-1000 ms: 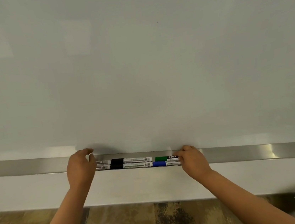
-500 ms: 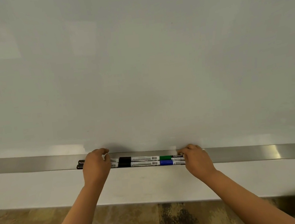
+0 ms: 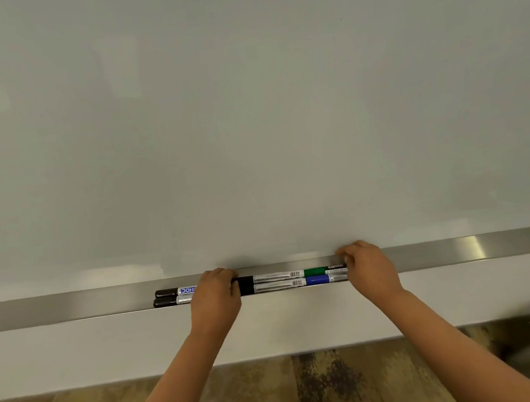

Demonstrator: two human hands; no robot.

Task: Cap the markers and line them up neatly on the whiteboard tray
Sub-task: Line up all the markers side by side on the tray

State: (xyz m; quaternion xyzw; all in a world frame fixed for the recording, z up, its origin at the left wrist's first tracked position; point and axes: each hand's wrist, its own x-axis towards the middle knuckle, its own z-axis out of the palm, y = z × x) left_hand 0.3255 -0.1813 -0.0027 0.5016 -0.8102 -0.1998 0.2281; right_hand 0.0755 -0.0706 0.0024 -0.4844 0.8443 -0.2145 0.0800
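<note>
Markers: lying in two parallel rows on the whiteboard tray (image 3: 69,306), black caps (image 3: 166,297) at left, green cap (image 3: 314,271) over blue cap (image 3: 316,279) | left hand (image 3: 214,299): curling over both rows mid-line, grip unclear | right hand (image 3: 369,268): fingers bunching against the rows' right ends, cannot tell if pinching.

- A long brushed-metal tray (image 3: 69,306) runs along the foot of the whiteboard.
- Markers lie on it in two rows, end to end and touching side by side.
- Far row: a black-capped marker (image 3: 171,291), then a green one (image 3: 324,270).
- Near row: another black-capped marker (image 3: 169,301), then a blue one (image 3: 320,279).
</note>
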